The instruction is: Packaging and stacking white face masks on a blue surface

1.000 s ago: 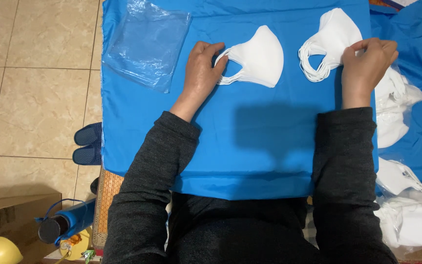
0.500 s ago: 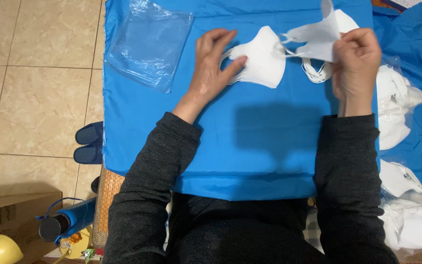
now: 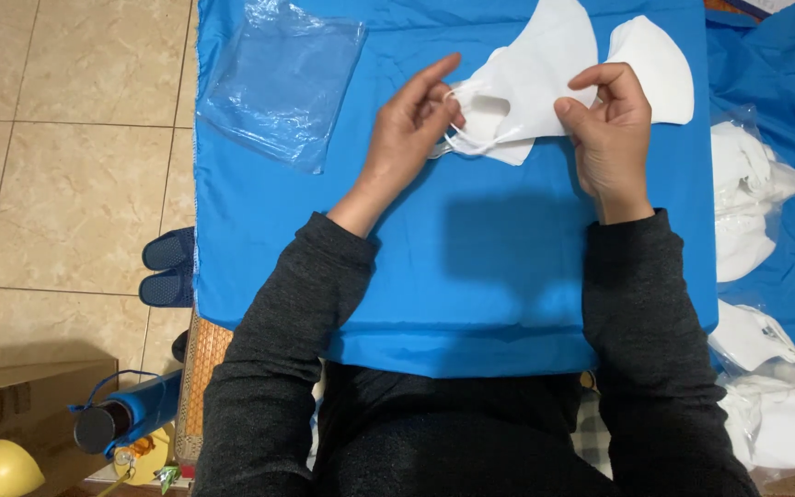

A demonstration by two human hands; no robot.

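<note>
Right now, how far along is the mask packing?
Looks done: bagged white masks piled at the right. In hand: the left hand and right hand hold two white face masks together over the blue cloth. Left: the clear plastic bag lies flat, apparently unfilled.

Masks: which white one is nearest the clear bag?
The mask pinched by both hands, left hand and right hand. It lies left of the second mask, so closer to the clear bag.
</note>
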